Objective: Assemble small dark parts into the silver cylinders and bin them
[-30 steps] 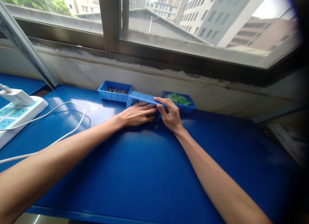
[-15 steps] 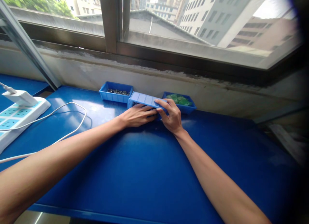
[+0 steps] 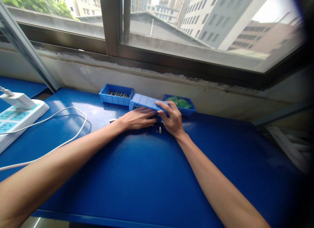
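A blue plastic bin (image 3: 147, 100) lies tipped on its side, its ribbed wall up and its opening towards me. Small metallic parts (image 3: 137, 106) show inside its left end. My right hand (image 3: 173, 119) grips the bin's right end, fingers on top and thumb below. Flat across the opening lies my left hand (image 3: 139, 118), fingers stretched out; what is under its palm is hidden. On the table just in front of the bin is a small silvery metal piece (image 3: 160, 130). A light piece (image 3: 112, 120) peeks out behind my left wrist.
A blue bin of small metal parts (image 3: 118, 94) stands to the left, and a bin with green pieces (image 3: 180, 102) to the right. A white power strip (image 3: 22, 120) with a white cable (image 3: 73, 134) occupies the left of the blue table (image 3: 137, 182). Behind is a window wall.
The small silvery piece now shows on the table between my hands, and a light piece shows behind my left wrist. Both hands and the tipped bin hold nearly the same place.
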Motion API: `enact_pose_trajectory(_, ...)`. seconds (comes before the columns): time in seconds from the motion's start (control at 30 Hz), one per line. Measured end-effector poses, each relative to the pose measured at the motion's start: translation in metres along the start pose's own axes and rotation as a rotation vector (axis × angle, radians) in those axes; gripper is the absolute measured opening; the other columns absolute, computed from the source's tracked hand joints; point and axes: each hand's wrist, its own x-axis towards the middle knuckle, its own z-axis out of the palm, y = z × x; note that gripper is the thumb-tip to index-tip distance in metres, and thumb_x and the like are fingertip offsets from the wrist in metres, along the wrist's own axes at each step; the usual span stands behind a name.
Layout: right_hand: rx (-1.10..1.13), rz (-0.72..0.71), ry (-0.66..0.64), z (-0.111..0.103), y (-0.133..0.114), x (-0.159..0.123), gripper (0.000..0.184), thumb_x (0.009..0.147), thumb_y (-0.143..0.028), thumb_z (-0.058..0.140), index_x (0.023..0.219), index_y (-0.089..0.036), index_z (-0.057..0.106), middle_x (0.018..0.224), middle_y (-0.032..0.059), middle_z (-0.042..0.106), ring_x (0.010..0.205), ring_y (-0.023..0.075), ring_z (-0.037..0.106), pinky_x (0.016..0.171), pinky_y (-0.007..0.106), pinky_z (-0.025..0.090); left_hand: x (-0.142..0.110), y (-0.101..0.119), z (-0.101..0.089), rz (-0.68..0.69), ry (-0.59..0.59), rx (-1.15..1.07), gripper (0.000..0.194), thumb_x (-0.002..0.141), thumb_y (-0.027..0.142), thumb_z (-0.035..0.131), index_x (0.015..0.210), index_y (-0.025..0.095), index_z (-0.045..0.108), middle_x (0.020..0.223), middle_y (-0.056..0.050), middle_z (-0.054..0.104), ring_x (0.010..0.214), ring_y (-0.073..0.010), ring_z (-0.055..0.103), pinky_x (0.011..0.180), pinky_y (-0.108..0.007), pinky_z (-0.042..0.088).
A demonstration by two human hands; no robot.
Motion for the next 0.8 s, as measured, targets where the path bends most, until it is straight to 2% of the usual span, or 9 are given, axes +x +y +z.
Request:
enact_pose_trajectory(0.23, 0.000, 0.007, 0.015, 0.001, -0.002, -0.001, 0.037, 0.096, -0.046, 0.051, 0.128, -0.032, 0.064, 0.118, 0.0100, 0.061, 0.107, 0.0257, 0.062, 0.093, 0.042, 0.055, -0.001, 0.002, -0.003, -0.020, -0.006, -0.024, 0.030, 0.102, 0.035, 0.042, 0.109, 0.018, 0.066, 0.118, -0.015, 0.064, 0.112, -0.0269, 0.059, 0.095, -0.043, 0.049)
enact_pose_trajectory(0.47, -0.054, 0.004, -0.002, 0.000, -0.002, -0.002, 0.038, 0.096, -0.047, 0.051, 0.130, -0.036, 0.063, 0.122, 0.0098, 0.057, 0.108, 0.0259, 0.062, 0.094, 0.045, 0.056, -0.004, 0.004, 0.000, -0.080, 0.088, -0.108, 0.025, 0.099, 0.034, 0.050, 0.113, 0.019, 0.065, 0.123, -0.015, 0.063, 0.118, -0.0280, 0.057, 0.102, -0.047, 0.047)
enact_pose_trajectory(0.8, -0.072, -0.057, -0.013, -0.002, 0.000, -0.005, 0.039, 0.097, -0.043, 0.052, 0.133, -0.034, 0.061, 0.124, 0.0103, 0.054, 0.106, 0.0245, 0.061, 0.091, 0.043, 0.057, -0.003, 0.015, -0.008, -0.148, 0.063, -0.051, 0.026, 0.098, 0.032, 0.050, 0.113, 0.018, 0.066, 0.126, -0.014, 0.062, 0.121, -0.0300, 0.055, 0.103, -0.047, 0.045)
